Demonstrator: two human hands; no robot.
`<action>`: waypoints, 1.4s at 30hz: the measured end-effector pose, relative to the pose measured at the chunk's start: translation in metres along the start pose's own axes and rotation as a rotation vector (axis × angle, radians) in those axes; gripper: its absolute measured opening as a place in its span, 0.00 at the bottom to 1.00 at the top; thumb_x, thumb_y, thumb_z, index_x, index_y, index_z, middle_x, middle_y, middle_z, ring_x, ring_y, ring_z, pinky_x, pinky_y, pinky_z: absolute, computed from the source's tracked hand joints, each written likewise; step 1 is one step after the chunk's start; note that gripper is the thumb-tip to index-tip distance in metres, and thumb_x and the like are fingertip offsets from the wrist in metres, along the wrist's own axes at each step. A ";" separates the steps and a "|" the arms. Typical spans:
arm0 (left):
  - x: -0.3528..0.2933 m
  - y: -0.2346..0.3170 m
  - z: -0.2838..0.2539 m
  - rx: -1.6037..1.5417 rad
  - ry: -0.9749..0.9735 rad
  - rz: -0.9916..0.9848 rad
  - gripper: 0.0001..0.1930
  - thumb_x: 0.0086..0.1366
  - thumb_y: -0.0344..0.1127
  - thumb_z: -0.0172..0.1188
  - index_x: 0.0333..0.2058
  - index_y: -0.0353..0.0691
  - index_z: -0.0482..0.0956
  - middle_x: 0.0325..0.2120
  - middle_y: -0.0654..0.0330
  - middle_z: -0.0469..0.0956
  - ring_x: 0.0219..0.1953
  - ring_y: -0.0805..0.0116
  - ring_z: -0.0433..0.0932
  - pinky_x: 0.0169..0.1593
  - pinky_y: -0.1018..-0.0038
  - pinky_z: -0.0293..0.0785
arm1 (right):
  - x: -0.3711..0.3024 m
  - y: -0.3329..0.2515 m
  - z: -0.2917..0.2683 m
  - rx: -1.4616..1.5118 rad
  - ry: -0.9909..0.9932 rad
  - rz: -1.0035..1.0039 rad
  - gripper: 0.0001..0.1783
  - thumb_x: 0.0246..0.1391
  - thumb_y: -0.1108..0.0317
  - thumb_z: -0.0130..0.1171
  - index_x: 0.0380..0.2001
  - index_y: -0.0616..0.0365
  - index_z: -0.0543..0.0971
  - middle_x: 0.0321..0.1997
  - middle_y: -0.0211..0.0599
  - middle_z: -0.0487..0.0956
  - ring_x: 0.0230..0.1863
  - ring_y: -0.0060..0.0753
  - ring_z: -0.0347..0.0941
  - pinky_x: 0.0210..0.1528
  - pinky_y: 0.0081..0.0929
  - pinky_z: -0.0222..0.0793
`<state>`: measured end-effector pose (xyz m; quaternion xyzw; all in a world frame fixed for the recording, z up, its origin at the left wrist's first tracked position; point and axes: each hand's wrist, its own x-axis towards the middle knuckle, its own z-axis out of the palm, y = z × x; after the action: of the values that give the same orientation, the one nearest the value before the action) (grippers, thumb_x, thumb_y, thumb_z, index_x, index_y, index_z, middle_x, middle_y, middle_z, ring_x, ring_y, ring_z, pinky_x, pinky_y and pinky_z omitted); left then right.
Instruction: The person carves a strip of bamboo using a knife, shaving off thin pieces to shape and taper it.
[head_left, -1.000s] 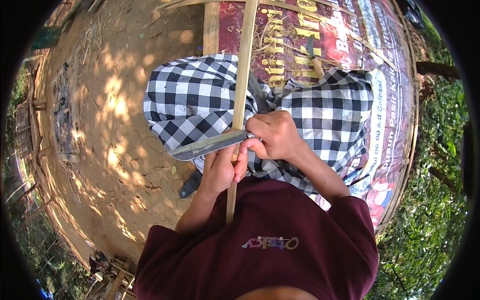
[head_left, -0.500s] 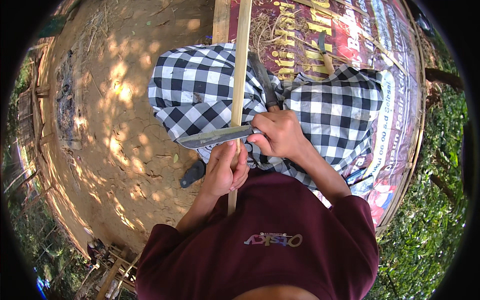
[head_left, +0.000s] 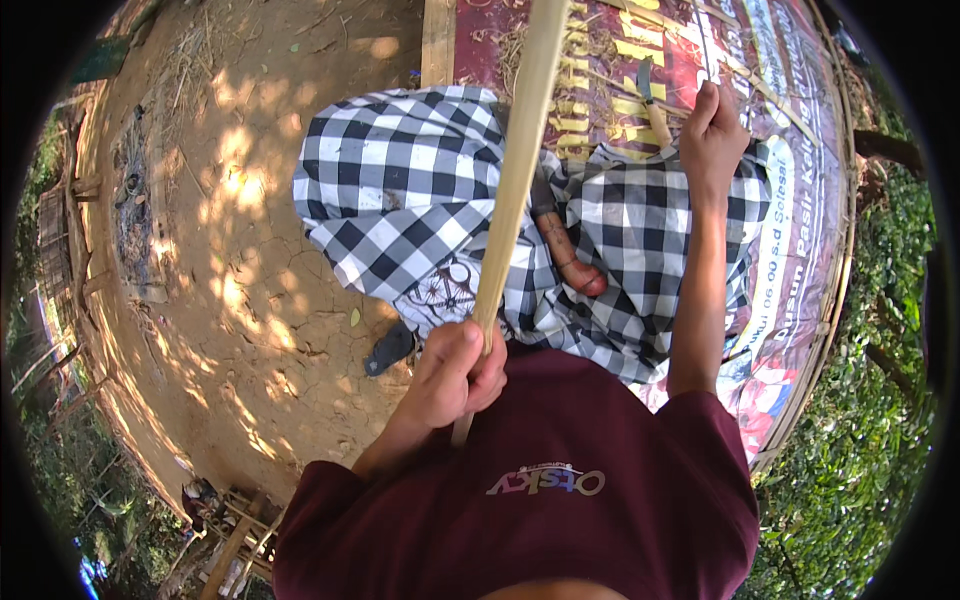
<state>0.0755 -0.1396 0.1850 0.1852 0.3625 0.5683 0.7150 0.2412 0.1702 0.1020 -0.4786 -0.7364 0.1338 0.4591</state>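
A long pale wooden strip (head_left: pixel 515 190) runs from near my shirt up past the far edge of the view, tilted to the right. My left hand (head_left: pixel 460 370) is closed round its near end. My right hand (head_left: pixel 712 145) is raised at the far right, closed on a knife, whose blade (head_left: pixel 702 40) shows edge-on as a thin dark line; its handle is hidden in the fist. Across the checkered cloth (head_left: pixel 400 150) over my legs lies a large blade with a brown handle (head_left: pixel 572 255). Its blade is partly behind the strip.
A small curved knife (head_left: pixel 655 108) with a pale handle lies on the printed banner (head_left: pixel 600 120) ahead, among dry shavings. Bare earth (head_left: pixel 220 330) spreads to the left, with a dark sandal (head_left: pixel 388 350) on it. Bamboo edging (head_left: pixel 845 200) and greenery border the right side.
My right hand has swung the knife away from the strip, up to the far right. The strip's far end has tipped right, and my left hand has shifted slightly nearer. The brown handle is uncovered.
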 end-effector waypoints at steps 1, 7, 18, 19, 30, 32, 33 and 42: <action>0.004 0.002 -0.001 -0.078 0.051 -0.015 0.24 0.73 0.49 0.30 0.23 0.40 0.61 0.06 0.69 0.53 0.05 0.83 0.49 0.09 0.82 0.46 | -0.011 -0.017 -0.007 0.044 -0.105 -0.006 0.19 0.63 0.59 0.48 0.23 0.63 0.72 0.10 0.42 0.65 0.10 0.32 0.61 0.17 0.31 0.57; 0.039 0.011 -0.016 -0.301 0.097 -0.016 0.23 0.73 0.51 0.29 0.24 0.42 0.61 0.05 0.69 0.51 0.03 0.82 0.46 0.06 0.82 0.43 | -0.045 -0.080 -0.018 0.444 -0.375 -0.066 0.17 0.61 0.62 0.49 0.21 0.60 0.69 0.10 0.37 0.63 0.11 0.32 0.60 0.16 0.28 0.56; 0.047 0.013 -0.012 -0.234 0.055 -0.037 0.23 0.74 0.48 0.27 0.25 0.41 0.63 0.06 0.68 0.54 0.02 0.80 0.48 0.06 0.82 0.43 | -0.086 -0.127 -0.006 0.446 -0.650 -0.400 0.20 0.52 0.50 0.58 0.20 0.55 0.70 0.12 0.33 0.68 0.13 0.39 0.68 0.14 0.32 0.61; 0.048 0.014 -0.011 -0.225 0.052 -0.033 0.23 0.74 0.47 0.28 0.25 0.41 0.63 0.06 0.67 0.54 0.03 0.81 0.48 0.06 0.82 0.43 | -0.086 -0.126 -0.007 0.451 -0.648 -0.395 0.20 0.52 0.50 0.57 0.20 0.55 0.70 0.12 0.34 0.68 0.13 0.40 0.68 0.14 0.32 0.61; 0.047 0.016 -0.002 -0.085 0.123 -0.098 0.21 0.74 0.47 0.32 0.24 0.42 0.62 0.06 0.70 0.52 0.04 0.82 0.48 0.08 0.82 0.44 | -0.090 -0.120 -0.007 0.409 -0.634 -0.442 0.25 0.52 0.43 0.54 0.17 0.54 0.66 0.12 0.33 0.66 0.12 0.40 0.67 0.13 0.34 0.60; 0.051 0.017 -0.002 -0.074 0.169 -0.120 0.21 0.74 0.48 0.33 0.24 0.43 0.61 0.06 0.70 0.52 0.04 0.82 0.48 0.08 0.83 0.43 | -0.085 -0.112 -0.003 0.282 -0.591 -0.534 0.27 0.50 0.40 0.54 0.17 0.53 0.66 0.11 0.33 0.65 0.12 0.39 0.67 0.13 0.34 0.60; 0.055 0.018 -0.003 -0.069 0.192 -0.131 0.21 0.74 0.48 0.33 0.24 0.43 0.61 0.06 0.70 0.52 0.05 0.83 0.48 0.08 0.83 0.43 | -0.084 -0.105 0.007 0.251 -0.522 -0.542 0.28 0.49 0.38 0.53 0.16 0.52 0.65 0.11 0.32 0.65 0.12 0.38 0.67 0.13 0.33 0.60; 0.026 0.030 -0.011 -0.063 0.238 -0.085 0.22 0.73 0.50 0.32 0.24 0.42 0.62 0.05 0.70 0.51 0.04 0.82 0.47 0.07 0.82 0.44 | 0.004 0.007 0.006 0.028 0.155 0.051 0.24 0.65 0.58 0.43 0.18 0.63 0.67 0.09 0.36 0.63 0.12 0.23 0.57 0.16 0.26 0.54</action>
<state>0.0494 -0.1083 0.1894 0.0786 0.4343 0.5666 0.6958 0.2404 0.1787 0.0964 -0.4997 -0.6843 0.1184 0.5177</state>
